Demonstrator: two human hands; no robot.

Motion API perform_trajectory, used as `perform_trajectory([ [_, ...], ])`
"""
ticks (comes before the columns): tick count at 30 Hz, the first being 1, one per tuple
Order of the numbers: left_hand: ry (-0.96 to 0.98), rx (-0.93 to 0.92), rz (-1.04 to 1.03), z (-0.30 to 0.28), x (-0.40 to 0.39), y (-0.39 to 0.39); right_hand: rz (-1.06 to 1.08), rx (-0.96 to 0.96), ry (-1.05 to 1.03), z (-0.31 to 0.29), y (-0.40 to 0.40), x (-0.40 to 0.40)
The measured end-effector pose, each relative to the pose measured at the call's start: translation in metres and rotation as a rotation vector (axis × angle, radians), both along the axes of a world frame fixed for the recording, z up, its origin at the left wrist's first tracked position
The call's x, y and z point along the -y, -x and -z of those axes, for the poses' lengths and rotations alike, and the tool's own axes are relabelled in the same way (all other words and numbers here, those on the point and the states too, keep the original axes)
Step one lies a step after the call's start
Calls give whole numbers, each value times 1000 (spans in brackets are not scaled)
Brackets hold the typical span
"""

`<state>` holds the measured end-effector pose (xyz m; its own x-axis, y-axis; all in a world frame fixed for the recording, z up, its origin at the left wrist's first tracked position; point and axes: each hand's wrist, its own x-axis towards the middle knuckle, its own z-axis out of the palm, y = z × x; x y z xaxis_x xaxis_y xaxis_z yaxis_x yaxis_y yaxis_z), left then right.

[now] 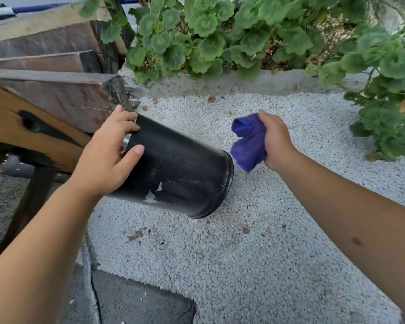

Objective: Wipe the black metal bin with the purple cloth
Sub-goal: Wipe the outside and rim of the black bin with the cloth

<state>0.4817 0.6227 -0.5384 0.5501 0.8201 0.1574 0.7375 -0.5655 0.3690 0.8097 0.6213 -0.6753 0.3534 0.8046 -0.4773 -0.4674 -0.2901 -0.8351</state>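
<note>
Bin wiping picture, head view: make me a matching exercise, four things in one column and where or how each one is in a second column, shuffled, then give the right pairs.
Column one:
1. black metal bin
2. purple cloth
3. left hand
4. green plants

Column two:
A. bunched in the right hand, held beside the bin
B. growing behind the gravel
C. tilted over the white gravel
D. gripping the bin near its upper end

Pairs: 1-C, 2-A, 3-D, 4-B

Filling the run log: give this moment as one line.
left hand grips tilted black metal bin | right hand holds purple cloth off bin | bin base on white gravel
</note>
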Motion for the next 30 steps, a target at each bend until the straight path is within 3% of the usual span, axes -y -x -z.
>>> perform_trajectory([
  [5,1,13,-13,0,2,-2,-688,569,-82,-7,64,9],
  [7,14,39,-34,-1,1,-5,-657,705,-142,-1,67,8],
  [10,49,77,-60,-2,1,-12,-574,678,-165,7,58,10],
  [15,84,108,-44,-4,0,-33,-408,628,84,8,54,12],
  [17,96,110,-41,-2,-2,-40,-340,643,82,1,56,12],
  [23,101,166,-74,-1,-12,-43,-296,626,-207,-29,92,18],
  [30,82,221,-82,-3,-20,-46,-475,992,-870,-47,132,34],
])
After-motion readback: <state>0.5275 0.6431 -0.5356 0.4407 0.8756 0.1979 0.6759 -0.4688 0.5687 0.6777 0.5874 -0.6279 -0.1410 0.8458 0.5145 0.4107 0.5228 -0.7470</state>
